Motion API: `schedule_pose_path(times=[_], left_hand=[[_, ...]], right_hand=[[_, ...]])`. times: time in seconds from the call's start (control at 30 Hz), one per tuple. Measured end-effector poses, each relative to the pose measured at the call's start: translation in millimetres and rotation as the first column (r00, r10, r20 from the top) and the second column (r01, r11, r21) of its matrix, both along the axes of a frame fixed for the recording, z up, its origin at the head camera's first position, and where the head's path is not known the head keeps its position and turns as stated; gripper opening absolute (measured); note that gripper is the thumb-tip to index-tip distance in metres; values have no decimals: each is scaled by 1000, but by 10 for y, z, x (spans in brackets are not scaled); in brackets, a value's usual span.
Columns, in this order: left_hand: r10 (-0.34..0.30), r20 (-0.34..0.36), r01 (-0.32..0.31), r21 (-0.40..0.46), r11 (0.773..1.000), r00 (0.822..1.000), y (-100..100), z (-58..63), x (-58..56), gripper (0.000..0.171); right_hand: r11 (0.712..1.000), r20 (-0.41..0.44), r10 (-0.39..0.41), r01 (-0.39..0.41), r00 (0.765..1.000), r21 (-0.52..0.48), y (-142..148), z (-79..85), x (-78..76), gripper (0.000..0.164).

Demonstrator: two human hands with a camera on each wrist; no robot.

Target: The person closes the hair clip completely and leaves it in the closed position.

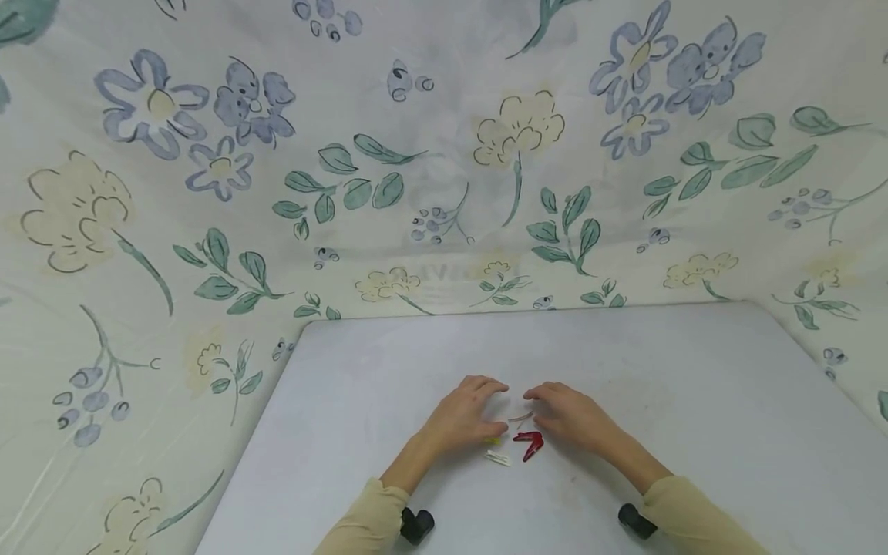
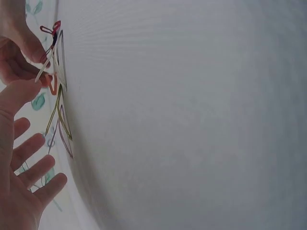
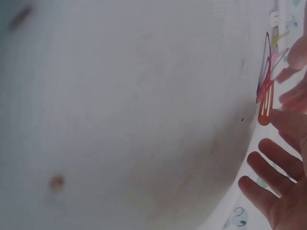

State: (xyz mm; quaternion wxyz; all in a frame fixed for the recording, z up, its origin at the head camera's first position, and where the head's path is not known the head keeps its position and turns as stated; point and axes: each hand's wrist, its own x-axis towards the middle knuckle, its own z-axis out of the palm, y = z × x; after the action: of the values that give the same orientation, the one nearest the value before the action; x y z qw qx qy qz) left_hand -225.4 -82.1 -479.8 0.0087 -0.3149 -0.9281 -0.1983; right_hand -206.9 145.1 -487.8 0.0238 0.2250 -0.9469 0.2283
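Observation:
My left hand (image 1: 458, 416) hovers low over the table, its fingers spread and loosely curved. Opposite it, my right hand (image 1: 576, 418) holds the same loose curve. Several small snap hair clips lie between the hands: a red clip (image 1: 531, 443) bent into a V, a white clip (image 1: 497, 458), and a yellow clip (image 1: 493, 441) partly hidden by my left thumb. A thin pinkish-brown clip (image 1: 522, 418) lies by my right fingertips. In the right wrist view my thumb appears beside an orange clip (image 3: 265, 115); whether it touches is unclear.
The white tabletop (image 1: 666, 370) carries small brownish marks. Flower-printed sheeting (image 1: 444, 154) rises behind and beside the table. Black wrist-worn devices (image 1: 418, 526) sit by both sleeves.

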Motion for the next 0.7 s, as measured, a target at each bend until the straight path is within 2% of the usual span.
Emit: schedule_pose_path(times=[0.27,0.43,0.7], left_hand=[[-16,18,16,-32,999,1000,55,27,-2,51],[-28,19,29,-50,998,999,87,18,-17,46],[-36,49,39,-58,998,998,132,-39,13,39]], right_hand=[[1000,52,-15,14,999,24,-39,-12,-37,34],[998,47,-18,14,999,69,-63,-15,-43,30],[994,0,33,-33,999,105,-56,-60,-37,17]])
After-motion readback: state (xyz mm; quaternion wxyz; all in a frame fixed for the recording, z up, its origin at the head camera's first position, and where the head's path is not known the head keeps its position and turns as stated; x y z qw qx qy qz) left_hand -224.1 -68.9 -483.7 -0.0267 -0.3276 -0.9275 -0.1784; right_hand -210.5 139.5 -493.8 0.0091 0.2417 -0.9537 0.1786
